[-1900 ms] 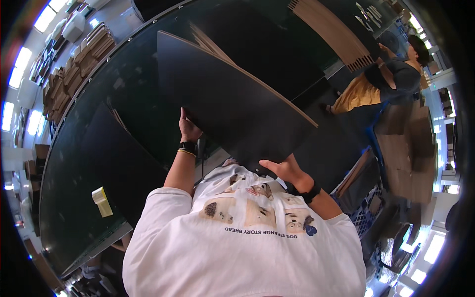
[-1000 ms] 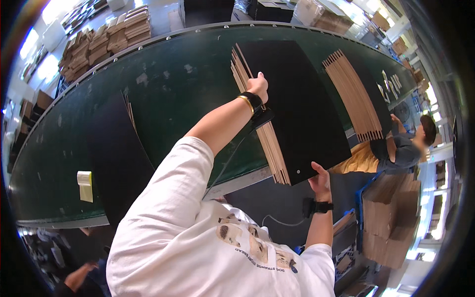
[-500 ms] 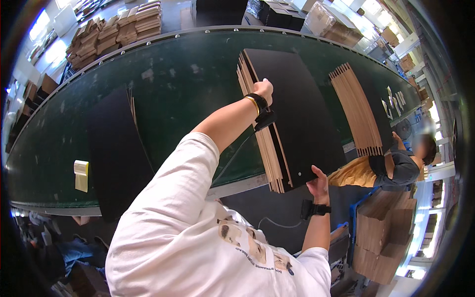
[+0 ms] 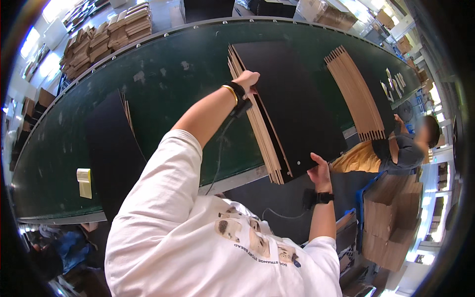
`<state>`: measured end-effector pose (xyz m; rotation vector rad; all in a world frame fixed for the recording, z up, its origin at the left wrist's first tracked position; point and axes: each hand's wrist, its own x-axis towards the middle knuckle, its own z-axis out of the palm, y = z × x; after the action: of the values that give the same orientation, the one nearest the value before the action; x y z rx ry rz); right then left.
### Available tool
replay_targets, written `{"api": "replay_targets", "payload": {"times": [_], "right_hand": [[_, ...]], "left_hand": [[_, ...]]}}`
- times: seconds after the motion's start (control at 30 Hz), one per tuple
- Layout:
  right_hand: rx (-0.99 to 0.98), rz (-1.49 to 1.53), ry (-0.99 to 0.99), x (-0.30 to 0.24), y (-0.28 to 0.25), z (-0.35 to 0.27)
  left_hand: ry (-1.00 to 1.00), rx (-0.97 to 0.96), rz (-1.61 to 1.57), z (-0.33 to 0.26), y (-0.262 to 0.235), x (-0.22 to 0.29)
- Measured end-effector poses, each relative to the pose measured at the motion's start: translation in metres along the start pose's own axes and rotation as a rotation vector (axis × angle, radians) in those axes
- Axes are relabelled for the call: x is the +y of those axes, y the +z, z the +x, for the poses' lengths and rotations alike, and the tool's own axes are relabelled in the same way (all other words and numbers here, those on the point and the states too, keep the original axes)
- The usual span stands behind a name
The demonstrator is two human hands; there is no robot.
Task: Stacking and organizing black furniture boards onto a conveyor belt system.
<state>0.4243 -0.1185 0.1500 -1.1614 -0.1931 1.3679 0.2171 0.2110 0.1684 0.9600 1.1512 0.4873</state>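
A stack of black boards (image 4: 262,143) with wood-coloured edges lies across the green belt in front of me. Its top board (image 4: 297,106) is tilted, leaving a dark gap along its left edge above the boards below. My left hand (image 4: 246,80) is closed on that left edge, toward the far end, with its lower fingers hidden. At the near right corner, my right hand (image 4: 320,172) holds the same board, thumb up along the side and the other fingers mostly out of sight. A small pale dot shows on the board near this hand.
More black boards (image 4: 116,148) lie at left, beside a yellow-and-white pad (image 4: 84,183). Another board stack (image 4: 354,94) stands at right, where a co-worker (image 4: 403,148) has hands by it. Flat cardboard (image 4: 106,37) is piled beyond the belt (image 4: 183,94); brown stacks (image 4: 391,222) stand at lower right.
The view has shifted slightly. My left hand has moved a little toward the far end along the board's edge. Both hands stay on the same board.
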Motion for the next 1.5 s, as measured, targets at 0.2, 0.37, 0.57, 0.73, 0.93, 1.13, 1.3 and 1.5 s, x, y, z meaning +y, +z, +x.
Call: {"api": "replay_targets", "payload": {"times": [0.2, 0.37, 0.57, 0.73, 0.93, 1.13, 1.3, 1.5], "right_hand": [[0.034, -0.002, 0.012, -0.004, -0.004, 0.005], [0.041, -0.039, 0.001, -0.005, 0.003, 0.004], [0.088, -0.053, 0.017, -0.006, 0.008, -0.003], [0.111, -0.067, 0.005, 0.000, 0.003, -0.012], [0.160, -0.139, 0.050, 0.003, -0.020, -0.010], [0.133, -0.174, 0.156, -0.004, 0.000, -0.005], [0.233, -0.164, 0.196, -0.008, -0.008, -0.012], [0.121, -0.101, 0.039, 0.005, -0.015, -0.027]], "left_hand": [[0.238, 0.175, 0.437, 0.014, -0.042, -0.014], [0.197, 0.058, 0.126, 0.012, -0.033, -0.039], [0.190, 0.078, -0.004, 0.007, -0.028, -0.037], [0.193, 0.089, 0.011, 0.010, -0.026, -0.039], [0.206, 0.092, 0.058, 0.009, -0.004, -0.036], [0.277, -0.007, -0.084, 0.044, -0.038, -0.050], [0.176, -0.051, -0.032, 0.042, -0.034, -0.043], [0.136, -0.095, -0.136, 0.062, -0.040, -0.052]]}}
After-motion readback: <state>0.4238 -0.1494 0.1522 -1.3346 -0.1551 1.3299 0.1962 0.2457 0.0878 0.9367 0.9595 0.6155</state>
